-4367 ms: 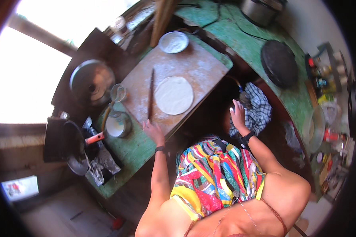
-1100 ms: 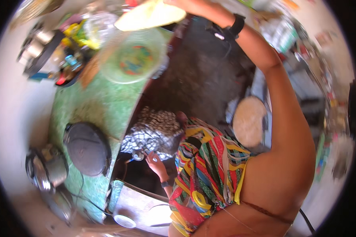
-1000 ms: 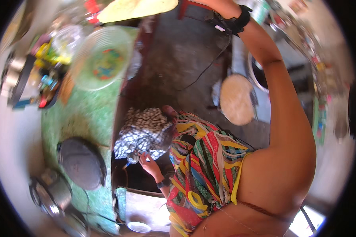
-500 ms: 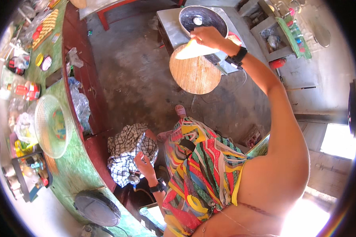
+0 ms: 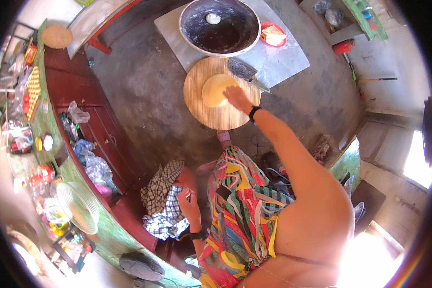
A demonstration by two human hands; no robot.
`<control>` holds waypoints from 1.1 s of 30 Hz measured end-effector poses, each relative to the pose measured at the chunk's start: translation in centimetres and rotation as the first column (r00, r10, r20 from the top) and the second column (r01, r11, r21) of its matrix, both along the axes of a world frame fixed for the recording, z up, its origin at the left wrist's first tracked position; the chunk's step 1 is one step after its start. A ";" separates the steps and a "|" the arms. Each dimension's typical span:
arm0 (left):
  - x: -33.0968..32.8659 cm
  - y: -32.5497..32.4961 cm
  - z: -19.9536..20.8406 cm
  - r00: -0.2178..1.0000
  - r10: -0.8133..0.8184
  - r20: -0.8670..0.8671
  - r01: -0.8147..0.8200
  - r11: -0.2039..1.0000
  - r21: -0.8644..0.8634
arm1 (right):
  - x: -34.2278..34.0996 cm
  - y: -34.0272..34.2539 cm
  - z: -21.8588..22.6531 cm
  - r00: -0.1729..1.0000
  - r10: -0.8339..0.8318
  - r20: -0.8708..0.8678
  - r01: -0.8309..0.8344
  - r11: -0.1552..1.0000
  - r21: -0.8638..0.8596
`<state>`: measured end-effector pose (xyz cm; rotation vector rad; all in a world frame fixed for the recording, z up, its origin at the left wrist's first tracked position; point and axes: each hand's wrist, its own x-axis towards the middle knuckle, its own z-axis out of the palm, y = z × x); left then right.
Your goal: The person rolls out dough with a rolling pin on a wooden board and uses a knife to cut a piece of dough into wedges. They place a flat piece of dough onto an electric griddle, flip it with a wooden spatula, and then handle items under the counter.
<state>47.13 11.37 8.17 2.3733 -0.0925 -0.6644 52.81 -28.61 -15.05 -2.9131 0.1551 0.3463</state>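
A thin, pale yellow flatbread (image 5: 213, 90) lies on a round slatted board (image 5: 197, 111). My right hand (image 5: 236, 97) reaches down to its right edge, fingers spread and touching it. Just beyond that hand, a dark-bladed cleaver (image 5: 243, 70) rests across the board's far right side. My left hand (image 5: 190, 207) is held low beside checked cloth (image 5: 164, 192), fingers curled; whether it holds something small cannot be made out. Behind the board stands a large dark-lined bowl (image 5: 225, 39) with a small white lump (image 5: 213, 18) inside.
The bowl sits on a low grey table (image 5: 283, 67) beside a red plate (image 5: 274, 44) with pale pieces on it. Along the left runs a green counter (image 5: 111, 231) with a clear ribbed basin (image 5: 79, 209), jars and bags. Red cabinet doors (image 5: 98, 120) are below.
The flatbread, half a second ago hanging from my right hand over the board's far edge, now lies on the board. The right hand has come down and nearer. My view has shifted.
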 end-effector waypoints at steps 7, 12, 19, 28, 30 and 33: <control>5.5 -7.2 -4.0 0.945 -0.314 -0.096 0.313 0.949 -0.021 | -3.0 4.0 -1.0 0.978 -0.109 -0.176 0.128 0.987 0.097; 11.0 -12.0 -10.1 0.881 -0.379 -0.283 0.365 0.925 -0.103 | -4.4 1.0 -2.1 0.942 -0.293 -0.164 0.321 0.929 0.185; 18.3 -17.2 -25.6 0.872 -0.387 -0.301 0.389 0.920 -0.054 | -3.0 -7.2 -5.7 0.833 -0.535 0.138 0.553 0.800 -0.233; 22.8 -22.6 -32.1 0.897 -0.403 -0.182 0.423 0.902 0.088 | -0.9 -10.4 -7.3 0.830 -0.553 -0.073 0.530 0.823 -0.204; 22.3 -24.3 -31.1 0.905 -0.357 -0.230 0.387 0.917 0.098 | -1.7 -10.6 -7.5 0.848 -0.522 -0.094 0.500 0.846 -0.188; 23.2 -25.5 -31.0 0.862 -0.382 -0.333 0.443 0.887 0.131 | -1.5 -11.1 -7.2 0.844 -0.515 -0.151 0.502 0.857 -0.118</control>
